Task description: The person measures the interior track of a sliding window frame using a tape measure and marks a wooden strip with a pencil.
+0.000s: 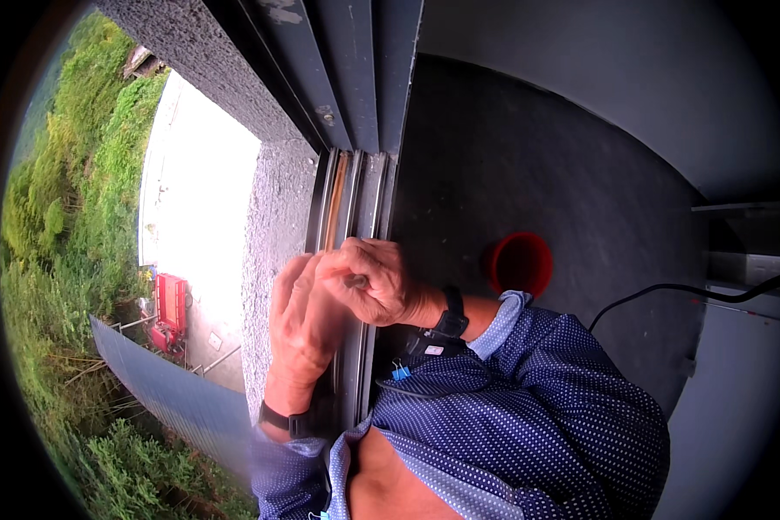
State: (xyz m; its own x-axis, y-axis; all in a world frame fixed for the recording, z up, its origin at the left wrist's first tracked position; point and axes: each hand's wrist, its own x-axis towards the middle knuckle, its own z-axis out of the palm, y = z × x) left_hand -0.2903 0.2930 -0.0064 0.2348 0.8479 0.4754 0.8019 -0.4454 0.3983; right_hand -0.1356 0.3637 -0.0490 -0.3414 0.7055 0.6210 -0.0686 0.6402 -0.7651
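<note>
Both of my hands meet over the metal track of a sliding window sill. My right hand is closed in a fist around a thin thing whose dull, greyish-brown round end pokes out near the thumb; the rest of it is hidden. Against it on the left is my left hand, fingers bent and smeared by motion, so its hold is unclear. Beyond the hands, an orange-brown strip lies along one groove of the track. Dark bands circle both wrists.
A red bucket stands on the dark floor at right. A black cable crosses the right side. Rough grey wall borders the opening at left, with a drop outside to a pale roof, red machinery and greenery. Window frame rails rise ahead.
</note>
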